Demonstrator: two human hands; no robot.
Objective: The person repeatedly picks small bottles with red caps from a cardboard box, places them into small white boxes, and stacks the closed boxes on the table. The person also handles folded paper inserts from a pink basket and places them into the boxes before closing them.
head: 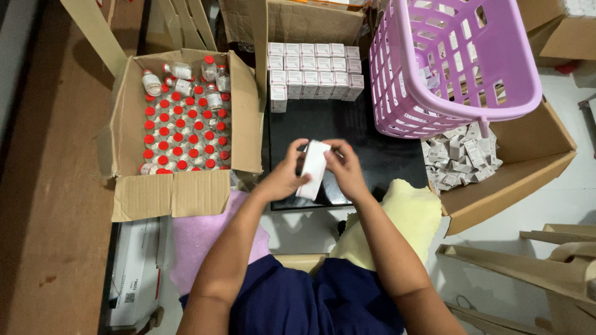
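Both of my hands hold one small white carton point(313, 167) upright over a black board point(347, 127). My left hand point(284, 178) grips its lower left side. My right hand point(345, 169) pinches its upper right edge. Left of my hands an open cardboard box point(152, 195) is packed with several red-capped vials point(183, 130). Rows of finished white and pink cartons point(313, 71) stand at the far edge of the black board.
A lilac plastic basket point(453, 62) rests tilted on a cardboard box point(528, 161) holding several folded flat cartons point(462, 155). A pink cloth point(198, 239) and a yellow cloth point(406, 214) lie on my lap. A brown wooden surface point(43, 186) runs along the left.
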